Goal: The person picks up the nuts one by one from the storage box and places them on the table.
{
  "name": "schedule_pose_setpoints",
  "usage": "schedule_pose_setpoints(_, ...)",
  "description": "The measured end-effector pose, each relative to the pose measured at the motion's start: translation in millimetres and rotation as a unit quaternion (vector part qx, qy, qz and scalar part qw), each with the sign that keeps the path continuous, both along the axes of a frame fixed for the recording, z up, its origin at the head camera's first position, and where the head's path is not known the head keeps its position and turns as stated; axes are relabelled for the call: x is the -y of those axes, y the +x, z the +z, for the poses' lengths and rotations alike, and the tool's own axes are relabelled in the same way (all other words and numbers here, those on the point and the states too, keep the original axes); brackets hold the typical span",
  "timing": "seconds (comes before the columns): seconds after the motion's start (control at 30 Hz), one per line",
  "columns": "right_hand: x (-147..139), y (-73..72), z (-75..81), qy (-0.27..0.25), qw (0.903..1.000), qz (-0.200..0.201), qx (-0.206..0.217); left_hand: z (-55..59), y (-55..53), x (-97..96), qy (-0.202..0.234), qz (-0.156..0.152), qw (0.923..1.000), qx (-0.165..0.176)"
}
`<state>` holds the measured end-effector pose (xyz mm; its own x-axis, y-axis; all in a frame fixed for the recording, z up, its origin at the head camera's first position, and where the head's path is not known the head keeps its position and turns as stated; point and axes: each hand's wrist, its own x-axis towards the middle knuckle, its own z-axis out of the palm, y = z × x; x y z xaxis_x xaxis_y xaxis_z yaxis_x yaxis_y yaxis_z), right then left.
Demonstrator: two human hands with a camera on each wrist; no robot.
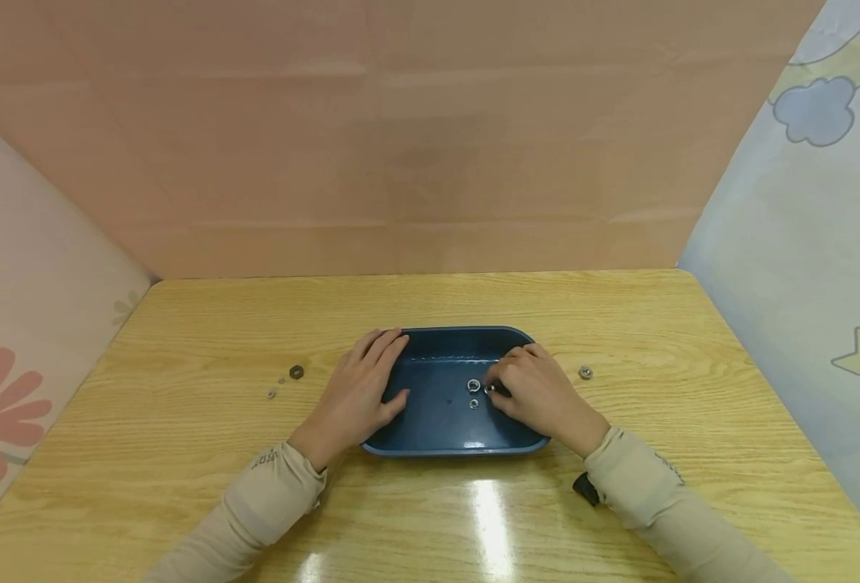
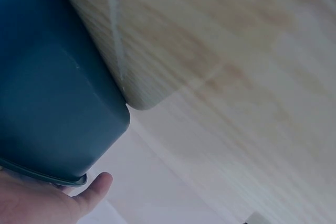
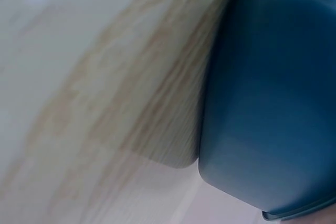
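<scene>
A blue tray point(image 1: 430, 429) sits on the wooden table. My left hand point(image 1: 360, 385) rests over its left rim, fingers extended along the far left corner and thumb inside. The left wrist view shows that thumb point(image 2: 97, 190) beside the rim. Over the tray's right side, my right hand point(image 1: 535, 385) has curled fingers that pinch a small metal nut point(image 1: 489, 389), mostly hidden by the fingertips. Just left of it on the tray floor lie a larger silver nut point(image 1: 474, 385) and a smaller one point(image 1: 474, 404). Only the tray's outer wall point(image 3: 268, 129) fills the right wrist view.
Left of the tray on the table lie a dark nut point(image 1: 296, 372), a small silver nut point(image 1: 270, 394) and a tiny piece point(image 1: 281, 380). Another silver nut point(image 1: 585, 372) lies to the right. A black object point(image 1: 586, 489) shows by the right sleeve. Papered walls enclose the table.
</scene>
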<state>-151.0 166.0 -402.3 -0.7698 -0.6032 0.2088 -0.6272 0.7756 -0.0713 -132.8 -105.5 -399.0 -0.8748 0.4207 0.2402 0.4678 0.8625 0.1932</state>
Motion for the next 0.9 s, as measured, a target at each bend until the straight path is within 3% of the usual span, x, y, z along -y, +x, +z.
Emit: schedule_pose_setpoints(0.9, -2.3, 1.8, 2.0, -0.099, 0.9949, 0.018, 0.008, 0.2, 1.2, -0.6, -0.003, -0.001, 1.0000, -0.004)
